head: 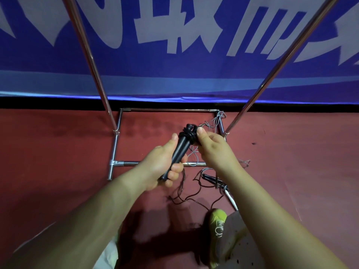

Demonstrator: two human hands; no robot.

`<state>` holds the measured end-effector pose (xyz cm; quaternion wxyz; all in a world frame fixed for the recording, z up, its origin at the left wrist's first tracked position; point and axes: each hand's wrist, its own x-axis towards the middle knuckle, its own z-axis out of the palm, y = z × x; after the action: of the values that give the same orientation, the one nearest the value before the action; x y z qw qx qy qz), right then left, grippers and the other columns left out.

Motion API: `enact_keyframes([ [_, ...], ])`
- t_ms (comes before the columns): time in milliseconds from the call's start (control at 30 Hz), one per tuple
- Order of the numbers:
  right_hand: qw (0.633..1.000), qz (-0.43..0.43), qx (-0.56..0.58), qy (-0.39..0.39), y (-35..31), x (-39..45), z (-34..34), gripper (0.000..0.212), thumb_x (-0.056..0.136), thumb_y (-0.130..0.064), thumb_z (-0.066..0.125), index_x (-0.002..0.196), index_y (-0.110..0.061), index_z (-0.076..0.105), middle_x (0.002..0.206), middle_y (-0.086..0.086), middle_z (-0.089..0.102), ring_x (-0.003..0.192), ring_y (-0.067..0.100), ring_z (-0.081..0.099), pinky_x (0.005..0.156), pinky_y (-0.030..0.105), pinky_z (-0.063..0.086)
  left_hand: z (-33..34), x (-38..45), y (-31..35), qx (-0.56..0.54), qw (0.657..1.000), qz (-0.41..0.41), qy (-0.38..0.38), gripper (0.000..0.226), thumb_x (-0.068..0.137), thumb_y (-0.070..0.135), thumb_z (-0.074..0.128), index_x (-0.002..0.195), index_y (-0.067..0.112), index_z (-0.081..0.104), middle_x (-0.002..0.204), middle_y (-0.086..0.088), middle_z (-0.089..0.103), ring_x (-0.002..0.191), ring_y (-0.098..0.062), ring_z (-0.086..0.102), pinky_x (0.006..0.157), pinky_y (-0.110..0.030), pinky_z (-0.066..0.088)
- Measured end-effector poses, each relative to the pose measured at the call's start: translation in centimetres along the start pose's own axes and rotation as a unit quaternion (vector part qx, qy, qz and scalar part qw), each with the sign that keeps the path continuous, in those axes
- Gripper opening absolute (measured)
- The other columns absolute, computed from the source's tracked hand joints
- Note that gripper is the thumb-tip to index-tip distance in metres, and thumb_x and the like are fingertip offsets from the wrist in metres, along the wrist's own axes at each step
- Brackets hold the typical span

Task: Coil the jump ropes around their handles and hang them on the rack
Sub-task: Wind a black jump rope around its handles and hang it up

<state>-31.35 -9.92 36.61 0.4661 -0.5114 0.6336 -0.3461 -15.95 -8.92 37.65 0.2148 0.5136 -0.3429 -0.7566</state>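
Black jump-rope handles [179, 150], paired and tilted, are held above the red floor [58, 156] in front of the rack base [116, 144]. Black cord [187, 133] is coiled around their upper ends. Left hand [163, 167] grips the lower handle section, fingers curled round it. Right hand [211, 146] pinches the cord at the coil. Loose cord [186, 197] trails to the floor beside further handles [213, 179], near a green shoe [218, 220].
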Motion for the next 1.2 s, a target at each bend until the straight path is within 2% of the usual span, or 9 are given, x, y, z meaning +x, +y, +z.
enact_keyframes([
  [167,0.997,0.014,-0.059,0.045,-0.2,-0.2,0.7,0.052,0.099,-0.05,0.038,0.06,-0.017,0.052,0.047,-0.011,0.047,0.041,0.004,0.039,0.046,0.016,0.029,-0.4,0.6,-0.3,0.156,0.983,0.048,0.084,0.06,0.097,0.059,0.022,0.077,0.012,0.054,0.044,0.007,0.037,0.039,-0.013,0.032,0.045,-0.022,0.028],
  [267,0.993,0.036,-0.098,0.048,0.5,-0.2,1.6,0.057,0.099,-0.052,0.033,0.071,-0.012,0.062,0.065,-0.001,0.063,0.06,0.014,0.056,0.063,0.03,0.041,-1.3,1.4,-0.7,0.33,0.923,0.112,0.163,0.058,0.099,0.052,0.025,0.071,0.014,0.058,0.056,0.002,0.054,0.057,-0.024,0.052,0.06,-0.033,0.041],
  [367,0.996,0.072,-0.058,-0.005,0.8,-0.7,2.5,0.047,0.103,-0.041,0.03,0.084,-0.012,0.062,0.06,-0.004,0.054,0.047,0.01,0.048,0.049,0.026,0.035,-2.4,1.9,-1.0,0.426,0.863,0.142,0.232,0.057,0.096,0.053,0.027,0.08,0.011,0.061,0.087,-0.01,0.065,0.091,-0.033,0.058,0.08,-0.038,0.043],
  [500,0.982,0.156,0.076,-0.075,0.4,-1.3,3.1,0.062,0.098,-0.06,0.026,0.09,-0.01,0.062,0.066,0.006,0.055,0.045,0.016,0.045,0.043,0.024,0.03,-3.1,2.1,-1.3,0.511,0.801,0.153,0.274,0.051,0.094,0.06,0.029,0.071,0.017,0.045,0.079,-0.006,0.055,0.093,-0.036,0.056,0.071,-0.036,0.037],
  [633,0.975,0.197,0.028,-0.098,0.2,-1.3,2.2,0.072,0.088,-0.075,0.025,0.074,-0.013,0.059,0.053,-0.003,0.046,0.042,0.013,0.036,0.044,0.022,0.025,-2.6,2.0,-1.7,0.617,0.726,0.171,0.25,0.046,0.096,0.058,0.027,0.086,0.017,0.046,0.093,-0.008,0.064,0.095,-0.035,0.059,0.066,-0.035,0.033],
  [833,0.974,0.206,-0.027,-0.091,0.1,-1.2,1.8,0.056,0.095,-0.059,0.033,0.069,-0.013,0.054,0.038,-0.009,0.033,0.036,0.012,0.027,0.043,0.023,0.021,-2.1,1.9,-2.2,0.685,0.666,0.181,0.233,0.047,0.096,0.058,0.027,0.098,0.016,0.049,0.095,-0.006,0.066,0.093,-0.032,0.062,0.065,-0.034,0.034],
  [1000,0.983,0.149,-0.093,-0.053,0.2,-1.1,2.1,0.047,0.099,-0.047,0.03,0.064,-0.018,0.044,0.057,-0.001,0.043,0.051,0.016,0.037,0.049,0.028,0.026,-2.1,1.9,-2.2,0.623,0.726,0.166,0.238,0.042,0.091,0.059,0.042,0.088,0.018,0.046,0.088,-0.005,0.063,0.089,-0.031,0.06,0.066,-0.035,0.037],
  [1100,0.984,0.146,-0.097,-0.023,0.1,-1.0,2.0,0.052,0.098,-0.051,0.033,0.063,-0.015,0.049,0.058,0.0,0.045,0.052,0.017,0.039,0.051,0.03,0.028,-2.3,1.9,-2.0,0.484,0.849,0.132,0.169,0.033,0.09,0.047,0.055,0.086,0.014,0.051,0.078,-0.003,0.06,0.07,-0.022,0.059,0.063,-0.035,0.043],
  [1200,0.987,0.111,-0.11,-0.021,-0.3,-1.0,1.8,0.053,0.1,-0.046,0.032,0.063,-0.013,0.049,0.053,-0.001,0.045,0.05,0.017,0.039,0.05,0.03,0.028,-2.2,1.1,-1.1,0.198,0.976,0.075,0.042,0.015,0.095,0.024,0.055,0.087,0.012,0.054,0.068,-0.005,0.061,0.048,-0.012,0.056,0.05,-0.029,0.048],
])
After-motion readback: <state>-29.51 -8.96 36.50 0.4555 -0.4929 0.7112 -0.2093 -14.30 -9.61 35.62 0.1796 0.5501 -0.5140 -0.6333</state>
